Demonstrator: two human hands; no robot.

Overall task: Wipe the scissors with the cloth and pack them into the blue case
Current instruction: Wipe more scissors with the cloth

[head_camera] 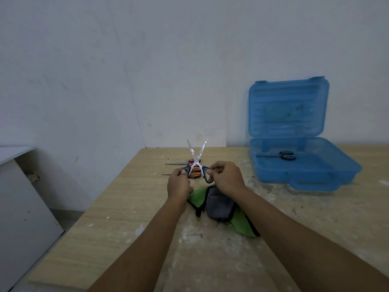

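Grey-handled scissors (197,157) stand above the table with their blades spread open and pointing up. My left hand (179,184) grips the left handle loop and my right hand (227,179) grips the right one. Below my hands a green and grey cloth (221,205) lies crumpled on the table. The blue case (305,175) stands open at the right, lid upright, with one black-and-blue pair of scissors (282,155) inside. Behind my hands lie two more pairs, one orange-handled (194,172) and one red-handled (179,163).
The wooden table (126,207) is dusty with white stains. Its left edge drops off beside a white cabinet (21,197). A pale wall rises just behind the table.
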